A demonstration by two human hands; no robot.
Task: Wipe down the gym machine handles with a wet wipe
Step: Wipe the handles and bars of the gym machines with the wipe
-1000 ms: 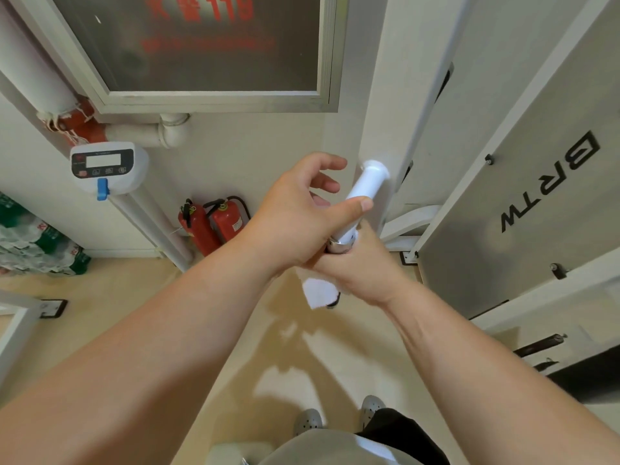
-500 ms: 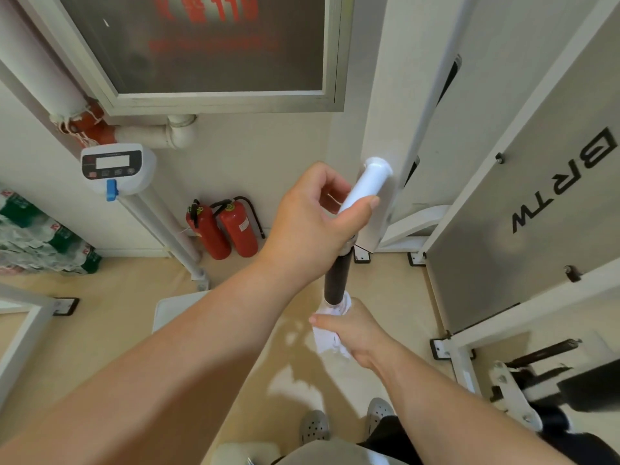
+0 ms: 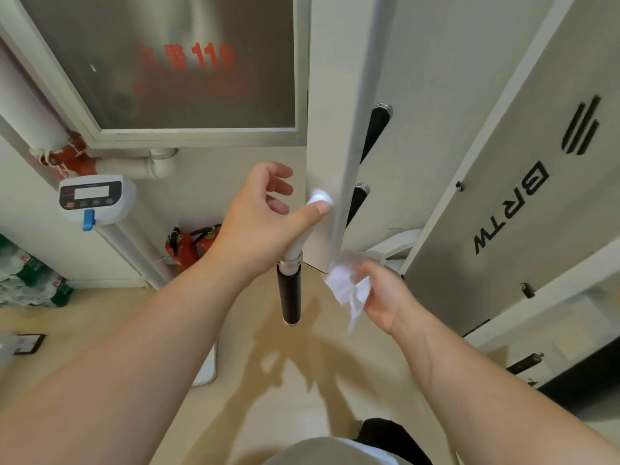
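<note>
A black handle grip [image 3: 289, 290] hangs from a white bar [image 3: 298, 245] on the gym machine's white post [image 3: 335, 112]. My left hand [image 3: 261, 219] is on that bar above the grip: the thumb lies along it, the fingers are loosely spread and off it. My right hand [image 3: 382, 297] pinches a crumpled white wet wipe [image 3: 347, 285] to the right of the grip, not touching it. Two more black handles [image 3: 375, 129] [image 3: 357, 199] stick out behind the post.
A grey machine panel lettered BRTW [image 3: 503, 213] fills the right side. Red fire extinguishers [image 3: 188, 243] stand by the wall, beside a white pipe carrying a small display unit [image 3: 94, 199]. Packed bottles [image 3: 27, 280] lie at far left. Beige floor lies below.
My right hand has slid the wipe down off the black grip's end and moved away to the right. My left hand has loosened its fingers on the white bar.
</note>
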